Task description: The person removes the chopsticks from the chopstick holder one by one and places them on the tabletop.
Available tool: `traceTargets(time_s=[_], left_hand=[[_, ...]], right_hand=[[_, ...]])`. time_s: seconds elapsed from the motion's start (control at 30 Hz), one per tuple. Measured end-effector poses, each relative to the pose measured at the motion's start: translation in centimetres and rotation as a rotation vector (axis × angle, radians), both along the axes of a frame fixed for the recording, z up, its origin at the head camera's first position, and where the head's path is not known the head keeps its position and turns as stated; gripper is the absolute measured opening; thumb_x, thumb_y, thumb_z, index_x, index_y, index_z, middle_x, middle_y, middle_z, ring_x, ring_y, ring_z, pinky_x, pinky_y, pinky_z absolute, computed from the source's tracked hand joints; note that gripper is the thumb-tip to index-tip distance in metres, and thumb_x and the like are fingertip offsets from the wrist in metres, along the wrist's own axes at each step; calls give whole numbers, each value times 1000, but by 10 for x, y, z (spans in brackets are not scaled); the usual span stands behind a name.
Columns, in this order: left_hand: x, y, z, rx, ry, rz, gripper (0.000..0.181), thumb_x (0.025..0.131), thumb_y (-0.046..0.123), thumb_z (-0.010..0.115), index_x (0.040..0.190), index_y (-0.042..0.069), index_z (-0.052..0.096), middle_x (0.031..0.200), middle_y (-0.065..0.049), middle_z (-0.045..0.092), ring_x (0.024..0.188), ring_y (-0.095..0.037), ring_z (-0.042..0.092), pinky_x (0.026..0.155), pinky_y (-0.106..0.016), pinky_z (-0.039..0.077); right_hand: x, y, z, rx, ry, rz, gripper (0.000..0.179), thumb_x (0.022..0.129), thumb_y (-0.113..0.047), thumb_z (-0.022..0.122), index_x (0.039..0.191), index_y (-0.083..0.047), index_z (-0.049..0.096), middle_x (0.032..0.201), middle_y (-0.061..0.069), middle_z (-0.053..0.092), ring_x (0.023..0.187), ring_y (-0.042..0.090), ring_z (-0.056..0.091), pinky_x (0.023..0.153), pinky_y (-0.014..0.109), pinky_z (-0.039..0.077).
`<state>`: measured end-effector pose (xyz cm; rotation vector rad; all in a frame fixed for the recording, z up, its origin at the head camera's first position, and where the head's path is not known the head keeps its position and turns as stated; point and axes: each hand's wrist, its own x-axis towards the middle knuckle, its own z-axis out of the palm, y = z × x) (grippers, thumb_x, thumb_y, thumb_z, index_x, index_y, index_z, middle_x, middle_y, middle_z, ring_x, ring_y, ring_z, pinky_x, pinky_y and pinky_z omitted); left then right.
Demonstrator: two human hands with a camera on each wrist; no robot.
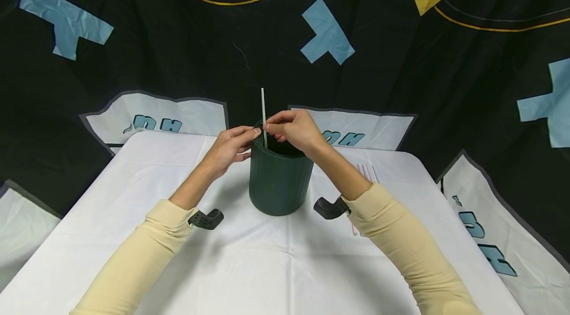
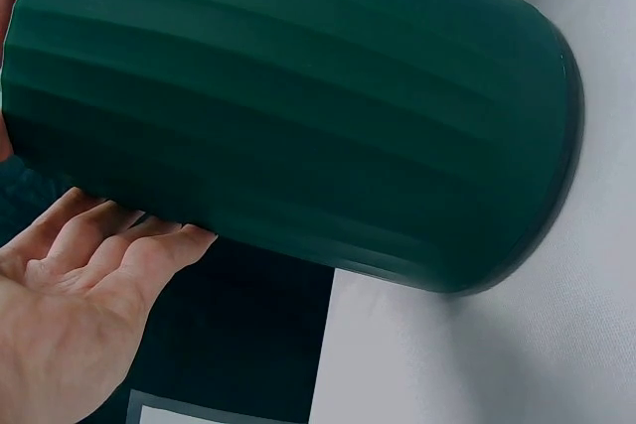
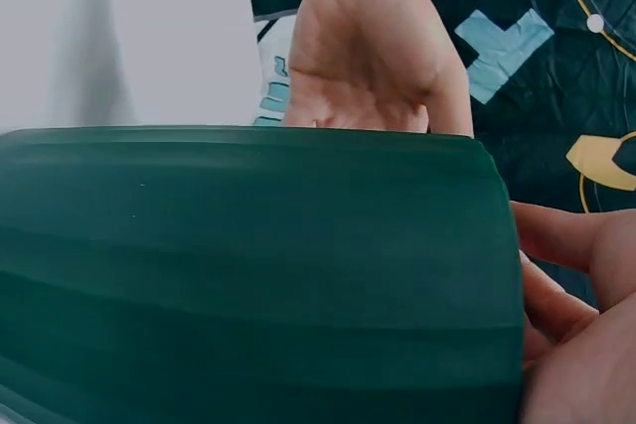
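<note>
A dark green bin (image 1: 279, 184) stands upright on the white-covered table (image 1: 249, 275), its sides ribbed. My left hand (image 1: 228, 151) holds it at the left of the rim, thumb by the top edge and fingers along the outside wall, as the left wrist view shows too. A thin white stick (image 1: 263, 102) rises nearly vertical at the rim, its lower end reaching into the bin's mouth. With thumb and fingertips my right hand (image 1: 297, 129) pinches this stick just over the opening. The bin wall hides part of both hands in the right wrist view.
Several thin coloured sticks (image 1: 366, 172) lie on the table to the right of the bin, partly hidden by my right forearm. A black cloth with blue and yellow patches (image 1: 327, 33) hangs behind the table.
</note>
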<state>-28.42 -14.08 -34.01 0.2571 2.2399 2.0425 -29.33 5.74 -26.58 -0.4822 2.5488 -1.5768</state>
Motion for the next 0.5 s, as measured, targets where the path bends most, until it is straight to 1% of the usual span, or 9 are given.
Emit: traceTargets(time_s=[0.13,0.27,0.37,0.5], left_hand=[[0,0,0,3,-1,-3,50,100,42,62,135,7,59,139,-13,61,129,-29,61,105,-50,51],[0,0,0,0,2,-3,51,100,42,62,136,7,58,139,-14,61,130,-30,60,105,-50,51],[0,0,0,-2,3,-2,50,100,42,62,136,8,59,139,-14,62,129,-30,61,105,-49,51],[0,0,0,0,8,0,50,99,41,62,136,7,59,138,-14,63,128,-29,62,103,-49,52]], right_hand=[[0,-1,-2,-2,13,-10,15,93,-19,75,101,-8,77,96,6,71,83,21,62,76,33,55],[1,3,-3,-46,5,-5,14,93,-18,74,101,-7,77,98,7,71,88,25,66,81,33,58],[2,8,-2,-105,-29,1,15,94,-16,72,104,-5,76,101,8,71,91,25,69,85,33,60],[3,17,1,-187,-82,16,19,95,-14,70,110,-1,73,105,11,70,90,22,70,87,33,61]])
